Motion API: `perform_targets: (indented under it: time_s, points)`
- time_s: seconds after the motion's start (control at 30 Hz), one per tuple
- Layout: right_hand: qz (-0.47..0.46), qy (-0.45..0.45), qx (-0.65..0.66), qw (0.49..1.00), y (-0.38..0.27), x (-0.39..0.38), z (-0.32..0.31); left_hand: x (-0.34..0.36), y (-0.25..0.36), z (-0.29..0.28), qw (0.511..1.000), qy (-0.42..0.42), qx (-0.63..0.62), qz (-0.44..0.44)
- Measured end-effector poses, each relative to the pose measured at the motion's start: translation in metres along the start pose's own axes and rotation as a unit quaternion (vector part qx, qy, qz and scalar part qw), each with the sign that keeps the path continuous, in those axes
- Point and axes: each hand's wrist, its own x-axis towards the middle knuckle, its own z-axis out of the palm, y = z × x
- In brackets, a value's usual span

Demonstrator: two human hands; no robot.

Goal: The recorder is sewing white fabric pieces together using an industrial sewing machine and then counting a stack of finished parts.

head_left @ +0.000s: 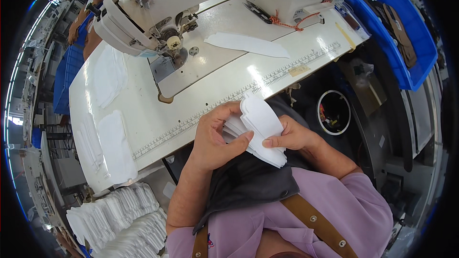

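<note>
A stack of white fabric pieces (260,119) is held in front of me at the table's front edge, its layers slightly fanned at the lower left. My left hand (217,141) is closed on the stack's left side, thumb against the layers. My right hand (294,136) grips the right side with its thumb across the top piece. Beyond them stands a white sewing machine (129,24) on a table (181,114) with a printed ruler. A single curved white piece (246,43) lies right of the needle area, and flat white pieces (114,143) lie on the table's left part.
Thread snips (258,12) with an orange cord rest beside the machine. A blue bin (418,62) with brown items is at right, a round bin (333,114) beneath the table edge. Bundled white pieces (114,215) sit lower left; blue crates (64,91) stand beyond the table's left.
</note>
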Motion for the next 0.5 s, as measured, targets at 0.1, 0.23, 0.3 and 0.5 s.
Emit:
perform_targets:
  time_s: [0.1,0.23,0.3,0.5]
  points:
    - [-0.001,-0.007,-0.004,1.000,0.0024,-0.0003,-0.0008,0.0005,-0.0075,-0.0038,0.999,-0.018,0.035,-0.026]
    - [-0.008,-0.012,0.010,1.000,0.0061,0.0014,0.0006,0.0008,-0.0078,-0.0008,1.000,0.011,0.024,-0.008]
    - [-0.007,-0.011,0.017,1.000,0.0038,0.0018,0.0025,0.0018,-0.0054,0.0003,1.000,0.005,0.001,-0.001]
    - [0.011,-0.015,0.007,1.000,0.0060,0.0015,0.0007,0.0054,-0.0012,0.0023,1.000,-0.016,0.002,-0.020]
